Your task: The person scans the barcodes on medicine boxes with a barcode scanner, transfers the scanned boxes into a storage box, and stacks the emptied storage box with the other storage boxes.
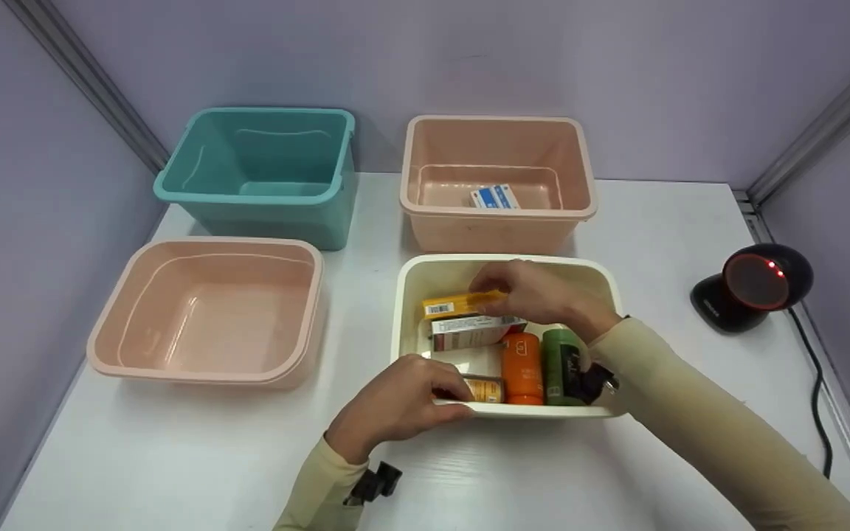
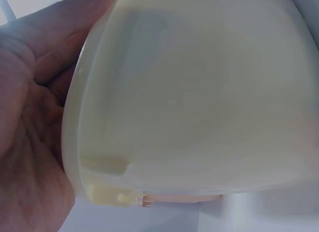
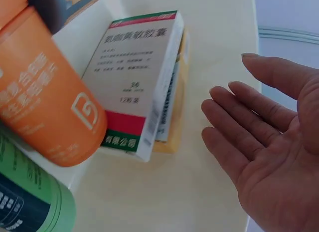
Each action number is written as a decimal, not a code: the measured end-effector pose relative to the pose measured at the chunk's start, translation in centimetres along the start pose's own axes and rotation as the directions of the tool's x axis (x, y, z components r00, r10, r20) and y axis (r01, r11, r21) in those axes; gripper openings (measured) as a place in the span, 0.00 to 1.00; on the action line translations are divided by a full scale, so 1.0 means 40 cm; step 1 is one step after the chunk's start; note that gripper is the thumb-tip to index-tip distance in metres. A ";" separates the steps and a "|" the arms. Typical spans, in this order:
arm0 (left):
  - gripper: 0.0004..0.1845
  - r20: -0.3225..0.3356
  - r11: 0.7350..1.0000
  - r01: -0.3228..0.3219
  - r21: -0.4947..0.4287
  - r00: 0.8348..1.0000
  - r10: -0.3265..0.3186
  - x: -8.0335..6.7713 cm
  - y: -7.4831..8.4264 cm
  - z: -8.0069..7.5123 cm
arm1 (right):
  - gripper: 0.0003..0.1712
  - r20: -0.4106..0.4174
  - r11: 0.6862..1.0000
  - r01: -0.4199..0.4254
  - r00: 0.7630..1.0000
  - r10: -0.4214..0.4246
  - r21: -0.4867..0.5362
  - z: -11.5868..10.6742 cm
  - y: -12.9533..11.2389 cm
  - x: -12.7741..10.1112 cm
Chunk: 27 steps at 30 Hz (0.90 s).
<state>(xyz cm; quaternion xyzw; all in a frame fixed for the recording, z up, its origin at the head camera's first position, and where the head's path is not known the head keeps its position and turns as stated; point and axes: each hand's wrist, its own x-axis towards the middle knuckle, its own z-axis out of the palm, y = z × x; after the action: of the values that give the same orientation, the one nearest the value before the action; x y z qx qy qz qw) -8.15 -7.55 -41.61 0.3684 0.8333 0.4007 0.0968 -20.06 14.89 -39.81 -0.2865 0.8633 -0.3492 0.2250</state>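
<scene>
A cream bin point(image 1: 508, 411) stands nearest me on the table, holding several goods. My left hand point(image 1: 409, 398) grips its near rim, thumb outside and fingers reaching in; the left wrist view shows the palm by the bin's outer wall point(image 2: 189, 102). My right hand point(image 1: 532, 295) is inside the bin above a yellow box point(image 1: 448, 306). In the right wrist view its fingers point(image 3: 239, 119) are extended, with a gap to the white medicine box point(image 3: 132, 77) leaning against the yellow one. An orange bottle point(image 1: 522, 369), a green bottle point(image 1: 559, 369) and a small amber box point(image 1: 485, 389) lie nearer me.
Behind is a pink bin point(image 1: 499, 230) with a blue-and-white box point(image 1: 495, 197) inside. A teal bin point(image 1: 277, 221) and another pink bin point(image 1: 204, 377) stand at left. A black scanner point(image 1: 753, 287) with red lights and a cable point(image 1: 812, 369) sits at right.
</scene>
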 end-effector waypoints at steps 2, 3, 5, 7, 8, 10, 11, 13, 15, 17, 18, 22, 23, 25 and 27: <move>0.04 0.000 1.000 -0.002 0.002 1.000 0.002 0.000 0.001 0.000 | 0.17 -0.004 0.999 0.011 1.000 -0.012 -0.031 0.006 0.010 0.005; 0.04 0.001 1.000 -0.002 0.005 1.000 0.002 0.000 0.001 0.000 | 0.18 -0.009 0.999 0.021 1.000 -0.022 -0.047 0.010 0.015 0.008; 0.04 0.003 1.000 -0.002 0.007 1.000 0.001 0.001 0.002 0.000 | 0.19 -0.013 0.997 0.023 1.000 -0.025 -0.075 0.016 0.024 0.014; 0.04 0.006 1.000 -0.001 0.008 1.000 0.001 0.001 0.003 -0.001 | 0.21 -0.015 0.995 0.012 1.000 -0.014 -0.104 0.022 0.029 0.019; 0.04 0.007 1.000 -0.001 0.010 1.000 0.001 0.002 0.003 -0.001 | 0.21 -0.017 0.993 0.003 1.000 -0.005 -0.118 0.025 0.030 0.021; 0.04 0.007 1.000 0.000 0.010 1.000 0.000 0.002 0.003 -0.002 | 0.22 -0.014 0.989 -0.005 1.000 0.003 -0.150 0.029 0.030 0.025; 0.04 0.007 1.000 0.002 0.010 1.000 -0.002 0.002 0.004 -0.002 | 0.22 -0.014 0.986 -0.001 1.000 -0.001 -0.169 0.032 0.031 0.026; 0.04 0.009 1.000 0.006 0.010 1.000 -0.007 0.002 0.004 -0.002 | 0.21 -0.016 0.979 0.008 1.000 -0.012 -0.203 0.036 0.029 0.030; 0.04 0.009 1.000 0.012 0.006 1.000 -0.012 0.001 0.005 -0.002 | 0.20 -0.016 0.973 0.024 0.999 -0.028 -0.228 0.040 0.029 0.033; 0.04 0.008 1.000 0.015 0.004 1.000 -0.015 0.001 0.005 -0.002 | 0.19 -0.018 0.965 0.045 0.998 -0.052 -0.260 0.044 0.029 0.034; 0.04 0.008 1.000 0.015 0.003 1.000 -0.015 0.001 0.004 -0.002 | 0.18 -0.017 0.959 0.057 0.998 -0.064 -0.278 0.046 0.029 0.035; 0.04 0.002 1.000 0.014 0.002 1.000 -0.014 -0.001 0.004 -0.002 | 0.15 -0.015 0.924 0.111 0.992 -0.125 -0.366 0.054 0.026 0.039; 0.04 0.000 1.000 0.012 0.000 1.000 -0.012 -0.001 0.004 -0.002 | 0.14 -0.014 0.917 0.114 0.992 -0.129 -0.382 0.056 0.025 0.039; 0.04 -0.005 1.000 0.004 -0.003 1.000 -0.004 -0.002 0.003 -0.001 | 0.12 -0.012 0.904 0.112 0.992 -0.128 -0.413 0.059 0.021 0.039; 0.04 -0.010 1.000 -0.008 -0.002 1.000 0.008 -0.002 0.003 -0.001 | 0.12 -0.008 0.897 0.093 0.994 -0.107 -0.433 0.061 0.016 0.037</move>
<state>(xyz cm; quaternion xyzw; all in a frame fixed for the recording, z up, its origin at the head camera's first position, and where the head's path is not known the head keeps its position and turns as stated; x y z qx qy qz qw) -8.05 -7.60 -41.52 0.3698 0.8318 0.4038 0.0915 -19.91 13.15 -42.17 -0.3676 0.9068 -0.1650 0.1240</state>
